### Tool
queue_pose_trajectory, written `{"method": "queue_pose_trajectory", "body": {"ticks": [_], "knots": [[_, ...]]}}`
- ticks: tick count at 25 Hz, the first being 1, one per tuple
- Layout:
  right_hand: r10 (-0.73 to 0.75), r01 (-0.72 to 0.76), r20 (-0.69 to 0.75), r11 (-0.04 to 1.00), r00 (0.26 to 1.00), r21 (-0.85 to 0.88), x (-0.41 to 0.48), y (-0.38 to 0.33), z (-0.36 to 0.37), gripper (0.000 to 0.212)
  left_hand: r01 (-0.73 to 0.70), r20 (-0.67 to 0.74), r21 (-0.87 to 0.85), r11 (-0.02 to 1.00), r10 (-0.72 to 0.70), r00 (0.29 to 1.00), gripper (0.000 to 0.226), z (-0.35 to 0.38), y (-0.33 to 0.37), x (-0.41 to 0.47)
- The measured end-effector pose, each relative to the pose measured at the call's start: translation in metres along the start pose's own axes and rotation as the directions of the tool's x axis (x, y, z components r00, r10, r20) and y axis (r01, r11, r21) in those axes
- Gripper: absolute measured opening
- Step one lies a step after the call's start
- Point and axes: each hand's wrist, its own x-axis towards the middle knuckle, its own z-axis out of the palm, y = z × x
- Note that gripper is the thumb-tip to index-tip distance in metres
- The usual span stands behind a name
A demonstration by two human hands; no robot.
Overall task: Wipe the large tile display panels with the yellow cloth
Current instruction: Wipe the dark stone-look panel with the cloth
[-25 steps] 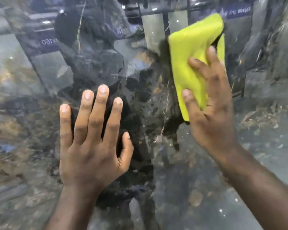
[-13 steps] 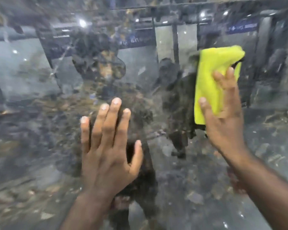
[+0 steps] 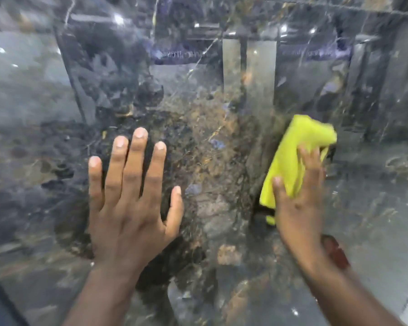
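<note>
Over the last second the right hand (image 3: 299,208) slid the yellow cloth (image 3: 292,149) down the tile panel (image 3: 210,109), from well above the left hand (image 3: 130,203) fingertips to about level with them, cloth now more bunched.

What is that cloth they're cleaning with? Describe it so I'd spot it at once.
A glossy dark marbled tile panel fills the view, both hands against it. Under the right hand, right of centre, sits the folded yellow cloth, pressed to the panel. It is the only bright thing there; the left hand lies bare on the stone.
</note>
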Motion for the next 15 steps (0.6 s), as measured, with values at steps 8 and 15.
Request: {"method": "queue_pose_trajectory", "body": {"ticks": [8, 15], "knots": [[-0.389, 0.395, 0.073, 0.912, 0.918, -0.115, 0.025, -0.039, 0.017, 0.054, -0.012, 0.027, 0.040, 0.999, 0.011, 1.000, 0.075, 0.002, 0.002, -0.003], [-0.124, 0.137, 0.175, 0.989, 0.977, -0.062, -0.087, -0.045, 0.040, 0.064, -0.027, 0.019, 0.066, 0.997, 0.026, 0.999, 0.073, 0.004, 0.002, -0.005]]}}
